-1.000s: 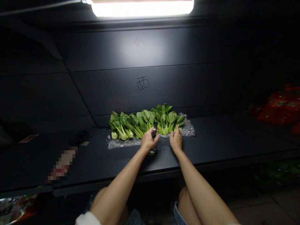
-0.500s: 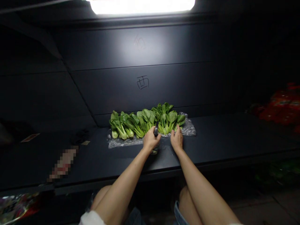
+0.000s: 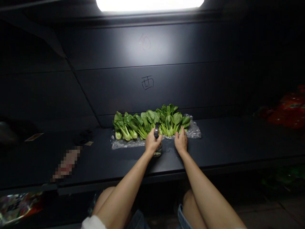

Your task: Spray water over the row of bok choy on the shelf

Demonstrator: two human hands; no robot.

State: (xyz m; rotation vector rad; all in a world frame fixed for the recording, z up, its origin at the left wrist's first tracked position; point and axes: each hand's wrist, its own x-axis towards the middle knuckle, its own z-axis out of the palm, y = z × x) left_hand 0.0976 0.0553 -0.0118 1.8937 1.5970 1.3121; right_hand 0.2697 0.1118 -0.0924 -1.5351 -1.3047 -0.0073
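Observation:
Several bok choy [image 3: 127,127] lie in a row on a crinkled clear plastic bag [image 3: 130,144], leaves toward the back panel and pale stems toward me. My left hand [image 3: 152,142] is closed around a spray bottle with a black head [image 3: 156,129]; its clear lower body shows just below my hand. The bottle stands in front of the middle of the row. At the right end, my right hand [image 3: 181,142] has its fingers stretched toward the stems of the last bok choy [image 3: 184,122], seemingly touching them, with nothing held.
All this is on a dark shelf [image 3: 221,140] before a dark back panel [image 3: 114,86], under a bright lamp [image 3: 150,4]. Red packages [image 3: 288,109] sit far right. Small cards [image 3: 34,137] lie on the left, and a shiny snack bag [image 3: 19,206] is lower left.
The view has shifted slightly. My left hand and the spray bottle's head have moved a little left relative to the bok choy. My right hand stays at the right end of the row.

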